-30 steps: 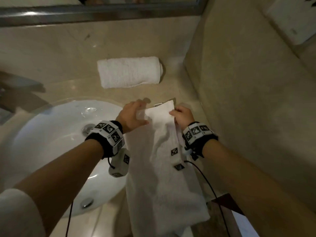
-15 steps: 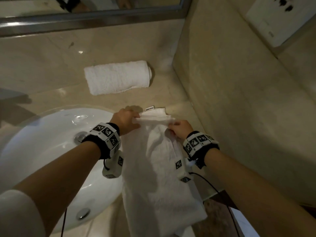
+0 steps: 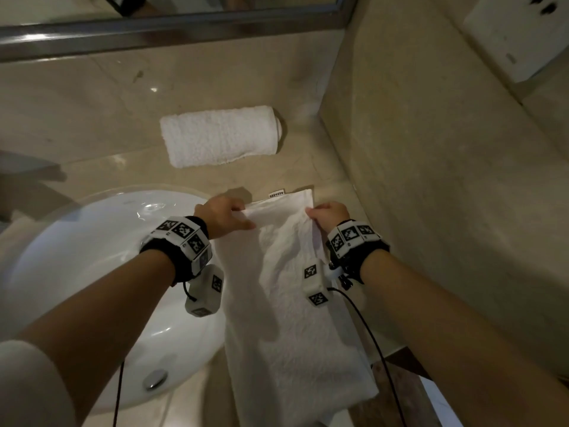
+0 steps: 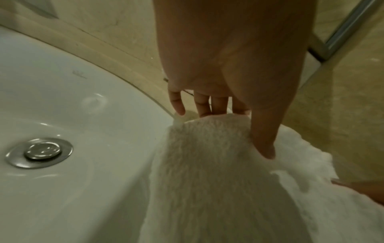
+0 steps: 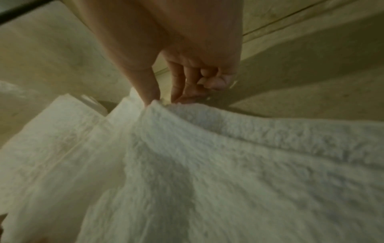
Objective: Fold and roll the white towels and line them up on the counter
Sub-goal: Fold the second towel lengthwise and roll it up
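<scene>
Both hands have slid slightly apart, left hand (image 3: 221,217) and right hand (image 3: 328,213) each pinching the far end of the folded towel (image 3: 295,322), which trails back beneath the wrists along the worktop (image 3: 301,177).

Bare counter (image 3: 92,167) lies open left of the rolled towel (image 3: 220,135). Rightward, the side wall (image 3: 431,180) closes in just beside the folded towel (image 3: 292,318) (a narrow strip), while the sink basin (image 3: 92,257) borders its left.
</scene>
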